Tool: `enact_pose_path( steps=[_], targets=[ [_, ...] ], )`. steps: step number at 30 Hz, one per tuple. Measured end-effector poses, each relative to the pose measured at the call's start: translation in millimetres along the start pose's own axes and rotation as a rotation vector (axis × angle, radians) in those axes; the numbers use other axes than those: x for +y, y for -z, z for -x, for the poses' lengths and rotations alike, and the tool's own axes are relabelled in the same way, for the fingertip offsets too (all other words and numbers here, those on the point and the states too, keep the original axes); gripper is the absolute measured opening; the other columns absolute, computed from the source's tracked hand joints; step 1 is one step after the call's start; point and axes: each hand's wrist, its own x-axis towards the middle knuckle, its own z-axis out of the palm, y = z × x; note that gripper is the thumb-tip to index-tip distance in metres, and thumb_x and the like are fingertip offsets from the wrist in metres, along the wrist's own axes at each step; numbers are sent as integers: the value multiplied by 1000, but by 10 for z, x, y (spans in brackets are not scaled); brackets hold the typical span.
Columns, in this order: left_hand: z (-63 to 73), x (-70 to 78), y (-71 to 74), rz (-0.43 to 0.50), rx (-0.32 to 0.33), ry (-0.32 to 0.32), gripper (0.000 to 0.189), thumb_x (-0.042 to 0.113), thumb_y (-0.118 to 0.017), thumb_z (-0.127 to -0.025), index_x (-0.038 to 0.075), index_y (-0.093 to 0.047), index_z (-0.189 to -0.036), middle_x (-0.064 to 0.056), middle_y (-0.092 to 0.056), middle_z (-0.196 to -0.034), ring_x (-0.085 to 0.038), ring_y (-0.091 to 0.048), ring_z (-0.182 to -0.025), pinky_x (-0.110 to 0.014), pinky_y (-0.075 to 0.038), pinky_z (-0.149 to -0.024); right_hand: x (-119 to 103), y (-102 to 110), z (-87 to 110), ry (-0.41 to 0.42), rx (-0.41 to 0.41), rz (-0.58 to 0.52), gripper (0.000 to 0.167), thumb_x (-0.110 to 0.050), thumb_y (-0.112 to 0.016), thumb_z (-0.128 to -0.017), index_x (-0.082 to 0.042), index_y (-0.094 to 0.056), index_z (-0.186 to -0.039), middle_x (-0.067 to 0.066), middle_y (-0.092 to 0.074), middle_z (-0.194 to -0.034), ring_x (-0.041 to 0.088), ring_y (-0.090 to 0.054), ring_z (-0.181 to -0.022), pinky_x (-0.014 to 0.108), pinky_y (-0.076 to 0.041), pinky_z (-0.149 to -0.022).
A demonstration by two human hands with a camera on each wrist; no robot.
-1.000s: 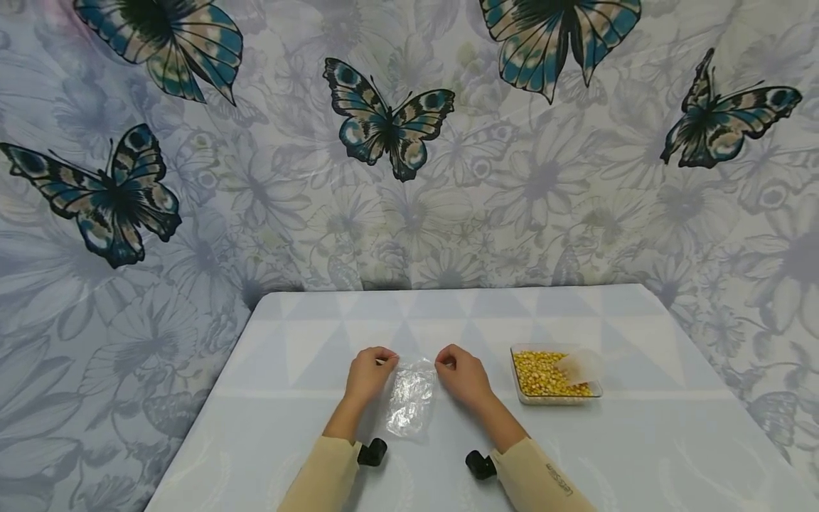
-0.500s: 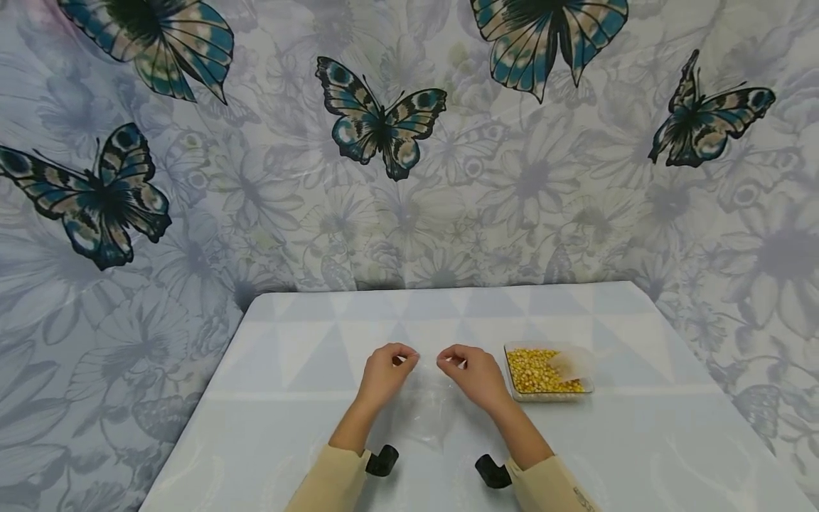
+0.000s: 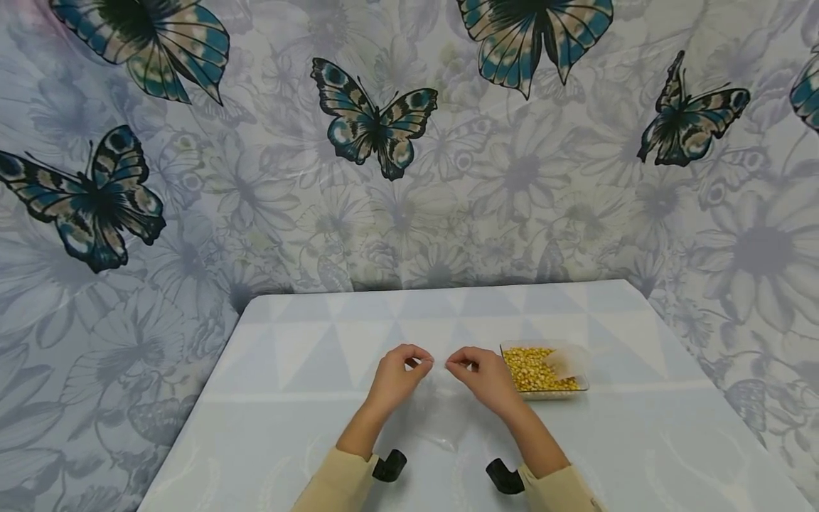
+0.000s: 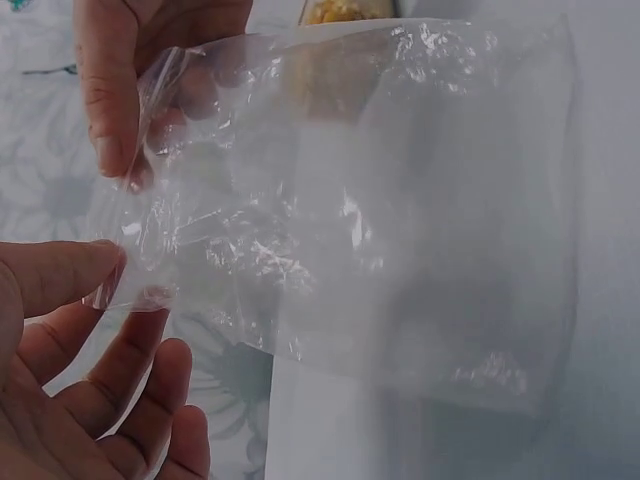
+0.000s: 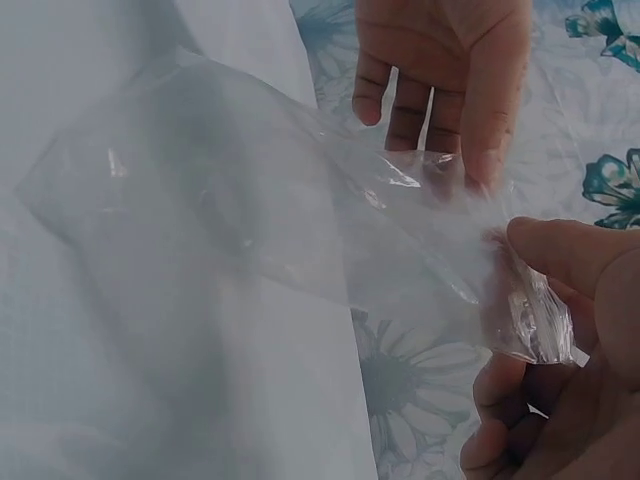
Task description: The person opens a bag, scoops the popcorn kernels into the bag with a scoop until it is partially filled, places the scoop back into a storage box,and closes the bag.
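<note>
Between my two hands hangs a clear plastic bag (image 3: 441, 419), faint in the head view against the pale tabletop. With thumb and fingers my left hand (image 3: 398, 373) pinches one corner of its mouth. My right hand (image 3: 489, 380) pinches the opposite corner, the fingertips of both hands close together. In the left wrist view the bag (image 4: 430, 230) stretches away from the fingers, thin, wrinkled and see-through, with nothing inside. The right wrist view shows its mouth (image 5: 535, 310) bunched under my right thumb, and the body slightly puffed out.
Just right of my right hand stands a clear rectangular container (image 3: 550, 395) of yellow corn kernels (image 3: 534, 370). A translucent whitish scoop (image 3: 566, 363) rests in the kernels. Black wrist cameras (image 3: 390, 466) stick out from both sleeves. Beyond the white table (image 3: 307, 427) is a butterfly-patterned wall covering (image 3: 409, 235).
Both hands have come closer together at the bag's mouth. The bag, shiny and crinkled before, now looks fainter and more spread out. The head view has turned slightly right.
</note>
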Motion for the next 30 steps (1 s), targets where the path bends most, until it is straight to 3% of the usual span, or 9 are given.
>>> enact_pose_path(
  steps=[5, 11, 14, 18, 24, 30],
  targets=[
    [16, 24, -30, -12, 17, -20, 10, 18, -69, -93, 16, -73, -103, -3, -68, -106, -19, -62, -92, -27, -51, -69, 20, 46, 7, -28, 18, -46, 5, -22, -73, -91, -18, -76, -89, -5, -71, -84, 9, -48, -65, 25, -42, -58],
    [42, 41, -76, -46, 155, -61, 14, 15, -75, -88, 14, -69, -101, -3, -64, -97, -22, -61, -88, -31, -52, -75, 56, 63, 49, -85, 92, -102, 11, -23, -71, -93, -13, -76, -94, 2, -72, -84, 10, -56, -73, 24, -46, -64],
    [62, 67, -98, -46, 193, -75, 10, 16, -76, -87, 16, -68, -92, -2, -61, -85, -20, -60, -80, -26, -49, -70, 66, 66, 77, -111, 122, -129, 13, -23, -69, -94, -12, -76, -96, 3, -71, -81, 19, -63, -76, 25, -47, -63],
    [88, 102, -132, -25, 121, -73, 7, 21, -73, -91, 19, -68, -88, 4, -63, -79, -10, -56, -72, -21, -46, -62, 54, 86, 102, -121, 149, -154, 15, -25, -69, -95, -12, -76, -96, 1, -70, -79, 29, -65, -77, 25, -46, -60],
    [140, 155, -204, 52, -5, -71, 4, 23, -68, -95, 20, -71, -93, 4, -65, -72, -6, -53, -55, -22, -44, -48, 43, 73, 123, -117, 148, -215, 16, -28, -69, -95, -13, -75, -97, 4, -71, -79, 20, -63, -72, 25, -42, -57],
    [150, 192, -289, 30, -27, -74, 9, 26, -68, -95, 20, -70, -101, 5, -67, -78, -3, -53, -56, -21, -45, -49, 30, 31, 148, -129, 145, -236, 13, -26, -69, -95, -15, -75, -96, 3, -75, -83, 13, -63, -74, 24, -45, -61]
  ],
)
